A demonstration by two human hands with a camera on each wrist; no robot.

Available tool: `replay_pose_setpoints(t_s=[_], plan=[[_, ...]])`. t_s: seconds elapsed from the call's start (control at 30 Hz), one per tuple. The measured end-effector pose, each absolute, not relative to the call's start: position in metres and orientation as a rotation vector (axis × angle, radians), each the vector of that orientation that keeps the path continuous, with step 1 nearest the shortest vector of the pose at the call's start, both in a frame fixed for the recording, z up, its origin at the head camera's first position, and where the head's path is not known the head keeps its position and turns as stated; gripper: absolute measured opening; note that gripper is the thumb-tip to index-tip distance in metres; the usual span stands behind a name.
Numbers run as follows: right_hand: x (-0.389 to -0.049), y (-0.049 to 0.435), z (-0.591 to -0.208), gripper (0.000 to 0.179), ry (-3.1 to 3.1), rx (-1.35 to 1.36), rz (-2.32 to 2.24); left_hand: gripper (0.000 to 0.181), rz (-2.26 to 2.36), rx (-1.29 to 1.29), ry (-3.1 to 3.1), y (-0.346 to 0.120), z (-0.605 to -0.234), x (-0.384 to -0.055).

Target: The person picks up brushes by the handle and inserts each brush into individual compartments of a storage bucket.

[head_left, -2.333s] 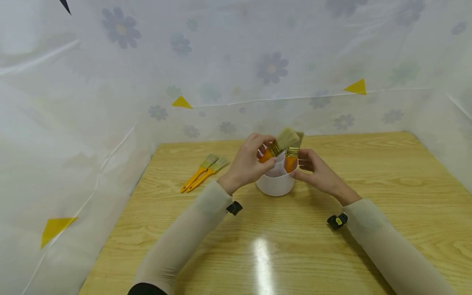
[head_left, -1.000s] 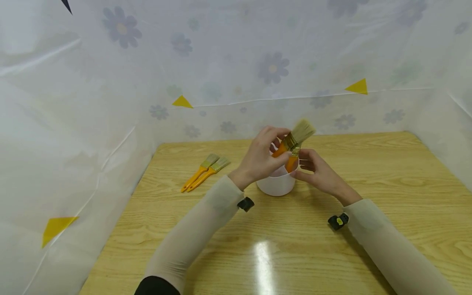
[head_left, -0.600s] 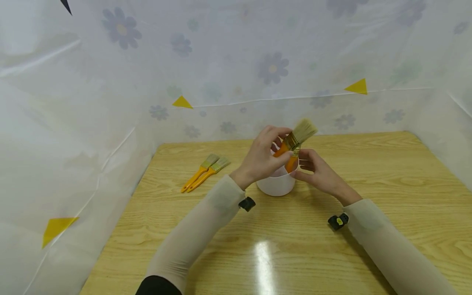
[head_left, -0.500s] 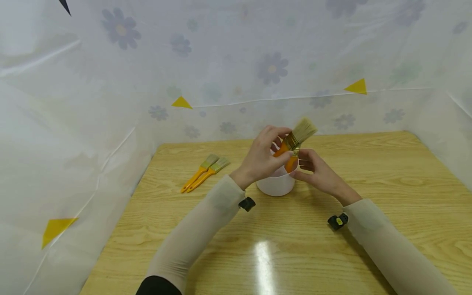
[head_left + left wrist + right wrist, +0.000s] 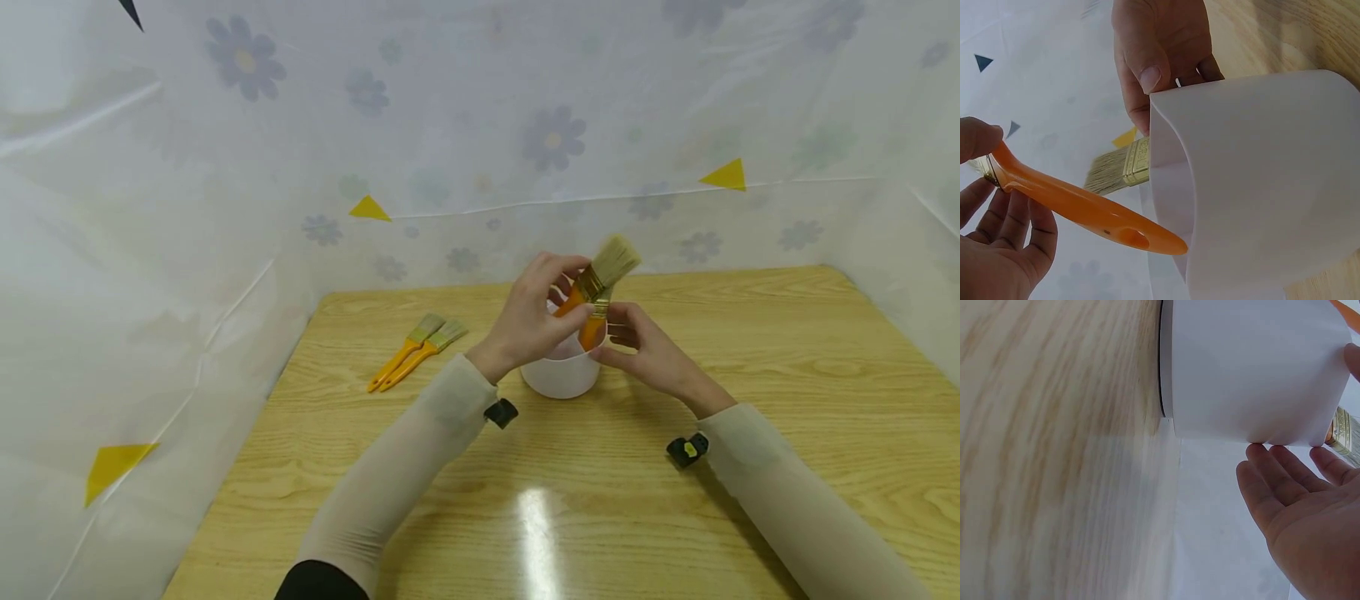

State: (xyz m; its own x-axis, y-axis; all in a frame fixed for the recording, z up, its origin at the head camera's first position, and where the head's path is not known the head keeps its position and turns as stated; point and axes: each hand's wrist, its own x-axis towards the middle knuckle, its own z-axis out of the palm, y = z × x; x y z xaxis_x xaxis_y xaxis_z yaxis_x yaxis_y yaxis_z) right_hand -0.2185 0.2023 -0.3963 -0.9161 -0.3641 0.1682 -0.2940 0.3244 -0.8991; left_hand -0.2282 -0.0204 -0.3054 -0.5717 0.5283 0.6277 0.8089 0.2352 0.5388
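Note:
My left hand (image 5: pixel 532 312) pinches a paintbrush (image 5: pixel 1085 206) near its metal ferrule, bristles up and tilted to the right. Its orange handle slants down, the end overlapping the rim of a white round holder (image 5: pixel 560 381) in the left wrist view. A second paintbrush (image 5: pixel 592 335) stands inside that holder on the right side, bristles up, its lower handle hidden by the wall. My right hand (image 5: pixel 648 354) holds the holder's right side, thumb at the rim and fingertips against the outer wall, as the right wrist view shows.
Two more orange-handled paintbrushes (image 5: pixel 417 352) lie side by side on the wooden table (image 5: pixel 645 517), left of the holder. Behind the table's back edge hangs a flowered white sheet (image 5: pixel 450 142) with yellow triangles on it.
Compared with 2.3 s ago, my left hand has carried its paintbrush right and slightly up, over the standing one. Lately it has barely shifted. My right hand and the holder have stayed put.

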Motion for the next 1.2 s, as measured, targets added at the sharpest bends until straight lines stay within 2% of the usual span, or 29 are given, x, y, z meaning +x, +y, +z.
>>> replay_pose_setpoints(t_s=[1.2], plan=[[-0.215, 0.202, -0.392, 0.063, 2.486, -0.610, -1.673, 0.044, -1.234, -1.264, -2.274, -0.027, -0.332, -0.229]])
